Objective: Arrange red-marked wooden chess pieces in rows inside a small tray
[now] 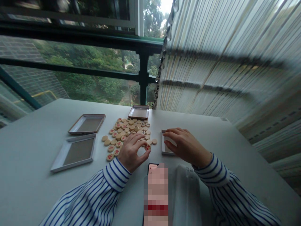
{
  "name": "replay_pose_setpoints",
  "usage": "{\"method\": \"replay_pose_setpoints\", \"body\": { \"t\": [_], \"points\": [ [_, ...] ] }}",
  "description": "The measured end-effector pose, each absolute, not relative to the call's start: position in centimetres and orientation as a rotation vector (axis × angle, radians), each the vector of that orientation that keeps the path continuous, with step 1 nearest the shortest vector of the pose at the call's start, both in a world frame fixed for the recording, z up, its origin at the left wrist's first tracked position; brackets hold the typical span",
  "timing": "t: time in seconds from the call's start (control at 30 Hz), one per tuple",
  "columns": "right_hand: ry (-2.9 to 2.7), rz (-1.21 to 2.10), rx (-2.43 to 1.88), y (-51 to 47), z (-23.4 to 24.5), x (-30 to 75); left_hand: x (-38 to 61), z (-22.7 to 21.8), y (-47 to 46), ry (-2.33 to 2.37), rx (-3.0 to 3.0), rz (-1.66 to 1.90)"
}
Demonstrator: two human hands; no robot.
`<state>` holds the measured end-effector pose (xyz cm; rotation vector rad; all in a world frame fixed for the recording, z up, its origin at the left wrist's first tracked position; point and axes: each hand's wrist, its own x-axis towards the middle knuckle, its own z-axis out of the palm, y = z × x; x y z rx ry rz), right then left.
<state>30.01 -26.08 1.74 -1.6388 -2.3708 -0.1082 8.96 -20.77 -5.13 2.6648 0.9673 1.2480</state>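
My left hand [133, 150] is at the near right edge of a loose pile of round wooden Chinese chess pieces [131, 128]. Its thumb and index finger pinch one Chinese chess piece [147, 147] with a red character on its face. Over a shallow open box tray [166, 151] on the right hovers my right hand [184, 145], thumb and fingers apart, nothing visible in it. That hand covers much of the tray, so its inside shows only in part. Some pieces lie face up with red or dark characters, others look blank.
A phone [153, 168] lies in front of me, its screen blurred out. Beside it is a clear plastic case [187, 194]. Two open box parts, one brown-rimmed [87, 131] and one white [91, 160], rest left; another tray [138, 117] stands behind the pile. Window and string curtain [211, 78] border the white table.
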Motion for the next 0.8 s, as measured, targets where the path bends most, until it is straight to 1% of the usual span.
{"method": "replay_pose_setpoints", "body": {
  "t": [0.4, 0.8],
  "points": [
    [-2.342, -0.090, -1.679, -26.9, 2.1, 32.2, 9.6, -5.5, -20.8, 0.903, 2.633, 1.210],
    [-2.295, -0.023, -1.606, -27.0, 2.0, 32.6, 12.0, -3.7, -21.2, 0.855, 2.613, 1.206]
  ]
}}
